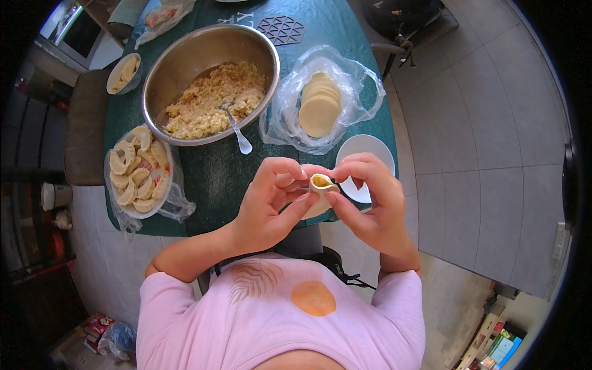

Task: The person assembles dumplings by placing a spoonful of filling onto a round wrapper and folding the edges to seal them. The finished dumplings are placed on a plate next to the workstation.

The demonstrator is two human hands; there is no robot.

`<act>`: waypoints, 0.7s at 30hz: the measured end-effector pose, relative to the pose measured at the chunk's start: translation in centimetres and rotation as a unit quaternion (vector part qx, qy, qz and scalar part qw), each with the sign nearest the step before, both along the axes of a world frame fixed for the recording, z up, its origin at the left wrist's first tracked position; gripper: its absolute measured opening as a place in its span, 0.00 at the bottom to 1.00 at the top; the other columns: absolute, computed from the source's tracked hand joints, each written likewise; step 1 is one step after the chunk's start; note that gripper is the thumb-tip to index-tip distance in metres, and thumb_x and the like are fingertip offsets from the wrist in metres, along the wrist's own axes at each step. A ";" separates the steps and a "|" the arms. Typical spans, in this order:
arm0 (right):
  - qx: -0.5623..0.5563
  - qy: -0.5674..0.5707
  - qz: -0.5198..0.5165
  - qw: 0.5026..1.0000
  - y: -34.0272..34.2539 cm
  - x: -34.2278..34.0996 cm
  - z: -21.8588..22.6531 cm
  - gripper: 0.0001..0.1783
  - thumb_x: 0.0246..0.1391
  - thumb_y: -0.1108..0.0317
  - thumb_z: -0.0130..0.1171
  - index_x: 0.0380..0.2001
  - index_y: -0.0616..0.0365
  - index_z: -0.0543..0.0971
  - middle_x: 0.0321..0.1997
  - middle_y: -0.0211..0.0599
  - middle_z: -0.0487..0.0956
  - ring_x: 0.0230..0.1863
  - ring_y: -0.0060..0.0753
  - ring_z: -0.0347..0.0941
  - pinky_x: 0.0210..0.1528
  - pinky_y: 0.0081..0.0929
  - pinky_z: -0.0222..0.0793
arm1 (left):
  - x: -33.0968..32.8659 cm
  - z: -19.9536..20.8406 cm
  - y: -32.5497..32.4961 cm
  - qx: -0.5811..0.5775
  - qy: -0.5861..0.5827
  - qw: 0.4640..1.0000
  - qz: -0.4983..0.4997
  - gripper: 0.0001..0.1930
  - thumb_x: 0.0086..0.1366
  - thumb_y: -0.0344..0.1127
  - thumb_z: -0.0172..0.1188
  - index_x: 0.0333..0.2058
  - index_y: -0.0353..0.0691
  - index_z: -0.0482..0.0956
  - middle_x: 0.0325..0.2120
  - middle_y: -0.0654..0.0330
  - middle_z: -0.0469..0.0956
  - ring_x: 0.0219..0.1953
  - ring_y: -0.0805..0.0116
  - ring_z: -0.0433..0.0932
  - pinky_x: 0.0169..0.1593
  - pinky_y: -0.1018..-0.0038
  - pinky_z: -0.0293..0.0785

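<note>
Between my two hands, above the table's near edge, is a partly folded dumpling (pixel 320 192) with yellowish filling showing at its open end. My left hand (pixel 276 196) pinches its left side with thumb and fingers. On the other side, my right hand (pixel 368 188) grips the wrapper edge the same way. Beyond them a large steel bowl (pixel 161 80) contains crumbly filling (pixel 209 98), and a spoon (pixel 237 131) rests in it. A stack of round dumpling wrappers (pixel 320 111) lies in an opened clear plastic bag (pixel 280 120). Behind my right hand stands a white plate (pixel 379 147), partly covered by it.
At the left, a plate of folded dumplings (pixel 137 176) sits on plastic. A small bowl (pixel 116 79) with pale pieces stands behind it. A dark trivet (pixel 280 31) lies at the back of the green-covered table (pixel 213 179). Chairs (pixel 89 123) flank the table.
</note>
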State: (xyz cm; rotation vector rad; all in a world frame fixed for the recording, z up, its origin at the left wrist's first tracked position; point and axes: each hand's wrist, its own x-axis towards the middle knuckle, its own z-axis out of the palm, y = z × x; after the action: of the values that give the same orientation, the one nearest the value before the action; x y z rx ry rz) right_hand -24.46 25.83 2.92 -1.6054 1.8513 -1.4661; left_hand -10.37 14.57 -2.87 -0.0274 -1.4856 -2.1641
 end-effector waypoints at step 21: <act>-0.055 0.119 0.014 0.991 -0.4 0.3 -0.4 0.14 0.45 0.81 0.62 0.37 0.63 0.75 0.35 0.43 0.72 0.33 0.40 0.71 0.33 0.29 0.68 | 0.5 -0.1 -0.3 -0.051 0.005 0.998 0.029 0.16 0.63 0.19 0.50 0.49 0.34 0.64 0.50 0.47 0.70 0.52 0.66 0.71 0.54 0.72 0.70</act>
State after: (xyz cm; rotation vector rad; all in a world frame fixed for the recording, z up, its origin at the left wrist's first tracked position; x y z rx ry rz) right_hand -24.12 25.45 2.49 -1.9247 1.8899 -1.4416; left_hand -9.89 14.27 -2.95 -0.0285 -1.5701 -2.0386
